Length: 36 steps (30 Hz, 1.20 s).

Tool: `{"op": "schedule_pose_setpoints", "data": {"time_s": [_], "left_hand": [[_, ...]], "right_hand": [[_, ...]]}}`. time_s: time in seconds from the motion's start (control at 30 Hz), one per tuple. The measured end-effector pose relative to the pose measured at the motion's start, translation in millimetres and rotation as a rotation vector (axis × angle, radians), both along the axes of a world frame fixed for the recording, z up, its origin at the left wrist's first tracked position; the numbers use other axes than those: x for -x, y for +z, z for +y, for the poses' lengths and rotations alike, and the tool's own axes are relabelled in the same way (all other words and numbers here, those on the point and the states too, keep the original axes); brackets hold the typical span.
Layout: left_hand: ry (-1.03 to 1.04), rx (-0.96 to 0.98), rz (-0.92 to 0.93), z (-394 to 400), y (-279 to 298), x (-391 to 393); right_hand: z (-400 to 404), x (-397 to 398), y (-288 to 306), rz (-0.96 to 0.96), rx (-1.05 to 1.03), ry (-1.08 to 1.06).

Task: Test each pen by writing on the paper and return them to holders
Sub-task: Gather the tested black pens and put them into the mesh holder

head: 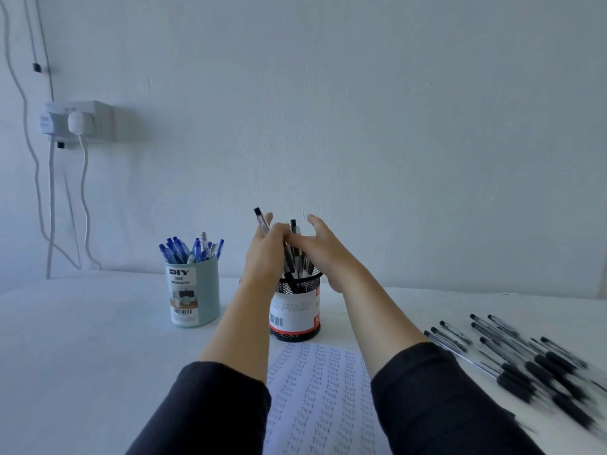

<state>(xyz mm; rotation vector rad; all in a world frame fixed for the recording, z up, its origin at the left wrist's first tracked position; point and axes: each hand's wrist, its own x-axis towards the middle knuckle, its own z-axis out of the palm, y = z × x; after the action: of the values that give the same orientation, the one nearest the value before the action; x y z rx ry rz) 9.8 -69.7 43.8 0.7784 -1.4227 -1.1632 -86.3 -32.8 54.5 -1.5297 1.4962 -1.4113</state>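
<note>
Both hands over the black mesh holder [295, 323] at worktop [82, 339] centre. Left hand [264, 254] curled round a clear black-capped pen [261, 220], cap pointing up. Right hand [320, 254] pinches the black pens [297, 267] standing in the holder, thumb raised. Blue pens [190, 249] in light-blue holder [193, 297] to the left. Paper [320, 399] covered in "Test" lies just in front. Loose black pens [525, 359] lie at right, blurred.
</note>
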Motion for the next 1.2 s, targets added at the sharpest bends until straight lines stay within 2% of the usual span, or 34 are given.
{"op": "schedule_pose_setpoints", "data": {"time_s": [0.2,0.33,0.4,0.53,0.67,0.83,0.9,1.0,1.2], "left_hand": [[0.147,0.067,-0.106,-2.7,-3.1,-0.3],[0.039,0.06,-0.103,10.2,9.6,-3.9],[-0.056,-0.021,-0.049,7.4,10.1,-4.5],[0.064,-0.035,-0.115,0.7,-0.6,-2.1],[0.091,0.079,-0.148,8.6,-8.0,-1.5],[0.118,0.099,0.029,7.8,4.8,-5.2],[0.159,0.076,-0.073,5.1,6.1,-5.8],[0.132,0.021,-0.181,9.1,1.6,-3.6],[0.069,0.094,-0.113,13.0,16.0,-2.3]], "right_hand": [[2.5,0.9,-0.6,0.033,0.041,-0.032],[4.1,-2.6,5.4,-0.041,0.101,-0.004],[3.7,-5.0,5.8,-0.109,0.092,0.021],[4.9,-2.4,6.1,-0.084,0.056,-0.058],[4.4,-0.9,4.7,-0.046,0.033,-0.085],[3.8,-6.1,5.4,-0.098,0.058,-0.069],[3.0,-10.0,6.1,-0.089,0.067,-0.086],[2.7,-10.6,6.6,-0.017,0.038,-0.117],[3.3,-19.8,13.0,-0.109,0.109,-0.106]]}}
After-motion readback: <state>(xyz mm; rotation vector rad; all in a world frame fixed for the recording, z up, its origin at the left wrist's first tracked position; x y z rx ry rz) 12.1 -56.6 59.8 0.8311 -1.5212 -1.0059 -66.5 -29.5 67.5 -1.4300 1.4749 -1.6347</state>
